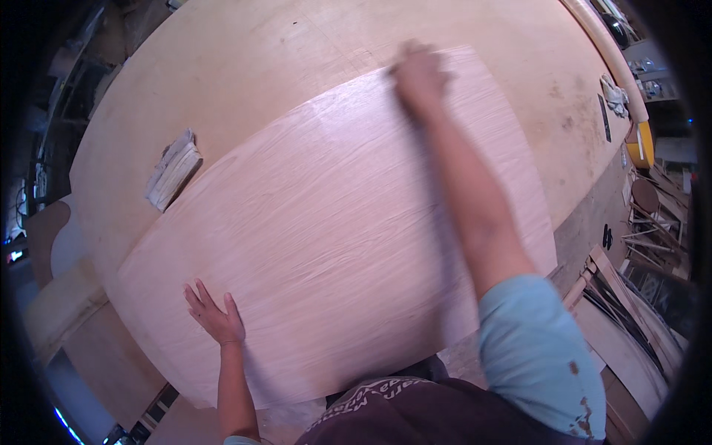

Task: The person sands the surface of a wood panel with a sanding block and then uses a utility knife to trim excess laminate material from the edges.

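A large, pale pinkish sheet of wood (pixel 319 215) with visible grain lies flat before me, reaching to my body at its near edge. My left hand (pixel 215 315) rests on its near left part, palm down, fingers spread and holding nothing. Far out at the upper right, my right hand (pixel 421 78) is over the sheet's far edge, the arm stretched across it. Motion blurs that hand, and whether anything is under its fingers cannot be seen. Beside the sheet's far left edge sits a pale, folded cloth-like bundle (pixel 175 170).
Under the sheet is a broad tan worktable (pixel 245 59). At its right side lie a crumpled white cloth (pixel 614 96) and a dark flat strip (pixel 604 117). A yellow object (pixel 641 144) stands beyond the edge. Wood offcuts (pixel 645 334) lean at the lower right.
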{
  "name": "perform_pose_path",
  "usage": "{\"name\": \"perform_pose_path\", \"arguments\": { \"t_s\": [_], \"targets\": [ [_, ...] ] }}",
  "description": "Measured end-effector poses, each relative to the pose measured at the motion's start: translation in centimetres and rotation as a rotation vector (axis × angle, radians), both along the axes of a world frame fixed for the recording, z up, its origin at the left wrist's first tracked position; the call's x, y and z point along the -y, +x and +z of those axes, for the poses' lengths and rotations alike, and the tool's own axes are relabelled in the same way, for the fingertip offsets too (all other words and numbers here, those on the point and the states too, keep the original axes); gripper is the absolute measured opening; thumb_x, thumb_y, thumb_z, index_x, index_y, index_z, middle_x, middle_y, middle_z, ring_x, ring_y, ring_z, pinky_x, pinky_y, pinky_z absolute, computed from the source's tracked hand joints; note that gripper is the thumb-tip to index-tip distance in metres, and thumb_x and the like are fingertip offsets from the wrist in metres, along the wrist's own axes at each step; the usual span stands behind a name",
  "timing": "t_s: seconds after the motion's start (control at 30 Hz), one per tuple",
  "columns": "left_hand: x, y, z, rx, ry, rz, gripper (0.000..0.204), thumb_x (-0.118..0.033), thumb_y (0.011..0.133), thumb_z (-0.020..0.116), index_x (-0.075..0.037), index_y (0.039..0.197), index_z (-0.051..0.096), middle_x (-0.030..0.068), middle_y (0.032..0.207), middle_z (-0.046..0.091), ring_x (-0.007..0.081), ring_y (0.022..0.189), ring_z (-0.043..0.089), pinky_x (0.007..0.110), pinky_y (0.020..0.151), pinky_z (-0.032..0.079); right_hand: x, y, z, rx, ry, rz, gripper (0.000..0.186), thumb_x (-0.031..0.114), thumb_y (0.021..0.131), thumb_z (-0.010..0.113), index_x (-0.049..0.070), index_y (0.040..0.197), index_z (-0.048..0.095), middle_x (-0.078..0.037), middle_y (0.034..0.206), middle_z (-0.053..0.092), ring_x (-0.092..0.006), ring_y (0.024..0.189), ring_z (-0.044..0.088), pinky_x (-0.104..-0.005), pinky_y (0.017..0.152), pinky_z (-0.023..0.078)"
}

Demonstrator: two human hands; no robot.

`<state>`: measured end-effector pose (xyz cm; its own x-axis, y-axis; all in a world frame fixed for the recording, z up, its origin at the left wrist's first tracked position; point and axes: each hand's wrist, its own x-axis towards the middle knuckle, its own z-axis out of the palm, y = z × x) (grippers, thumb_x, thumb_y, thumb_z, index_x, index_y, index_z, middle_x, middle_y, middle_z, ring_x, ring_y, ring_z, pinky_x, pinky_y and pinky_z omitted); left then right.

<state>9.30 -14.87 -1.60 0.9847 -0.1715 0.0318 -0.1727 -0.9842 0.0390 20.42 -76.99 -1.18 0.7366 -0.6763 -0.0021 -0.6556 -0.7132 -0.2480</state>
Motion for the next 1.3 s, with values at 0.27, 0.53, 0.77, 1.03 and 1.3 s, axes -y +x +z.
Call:
{"name": "perform_pose_path", "arguments": {
  "t_s": [0.27, 0.53, 0.77, 1.03, 1.3],
  "targets": [
    [-0.1, 0.8, -1.6, 0.006, -0.071, -0.022, 0.085, -0.041, 0.095, 0.069, -0.011, 0.166, 0.033, 0.0234, 0.174, 0.019, 0.0408, 0.162, 0.016, 0.064, 0.127, 0.011, 23.9, -7.4, 0.2, 0.114, -0.336, -0.120, 0.041, 0.016, 0.086, 0.066, 0.007, 0.126, 0.063, -0.020, 0.120, 0.070, -0.0411, 0.115, 0.067, -0.0530, 0.098, 0.054],
    [-0.3, 2.0, -0.7, -0.026, -0.074, 0.013, 0.086, -0.047, 0.097, 0.068, -0.015, 0.167, 0.030, 0.0227, 0.174, 0.018, 0.0417, 0.162, 0.015, 0.066, 0.126, 0.012, -7.0, -5.0, 2.8, 0.082, -0.258, 1.055, 0.015, 0.012, 0.092, 0.065, 0.014, 0.106, 0.069, -0.005, 0.115, 0.068, -0.0280, 0.112, 0.062, -0.0440, 0.095, 0.046],
    [0.7, 2.5, -0.6, -0.038, -0.121, -0.002, 0.092, -0.057, 0.096, 0.065, -0.014, 0.168, 0.028, 0.0249, 0.174, 0.016, 0.0447, 0.162, 0.013, 0.070, 0.124, 0.011, -7.1, -6.0, 1.0, 0.201, -0.357, 0.982, 0.015, 0.017, 0.091, 0.077, 0.012, 0.102, 0.069, -0.006, 0.112, 0.068, -0.0310, 0.108, 0.062, -0.0461, 0.090, 0.047],
    [-3.5, 2.1, -0.1, -0.129, -0.418, -0.039, 0.099, -0.053, 0.089, 0.074, -0.009, 0.167, 0.029, 0.0258, 0.172, 0.019, 0.0448, 0.161, 0.014, 0.072, 0.124, 0.010, -33.8, 4.2, 0.1, 0.233, -0.286, 1.180, 0.018, 0.031, 0.093, 0.073, 0.017, 0.102, 0.068, -0.005, 0.117, 0.065, -0.0311, 0.113, 0.058, -0.0480, 0.092, 0.044],
    [-17.2, -5.8, 1.9, -0.062, -0.657, 0.098, 0.089, -0.036, 0.082, 0.083, 0.001, 0.155, 0.047, 0.0278, 0.167, 0.033, 0.0483, 0.157, 0.026, 0.073, 0.122, 0.009, -56.0, 13.1, -0.1, 0.254, -0.259, 1.422, 0.019, 0.021, 0.087, 0.071, 0.018, 0.105, 0.064, -0.002, 0.116, 0.064, -0.0294, 0.114, 0.058, -0.0478, 0.091, 0.047]
  ]
}}
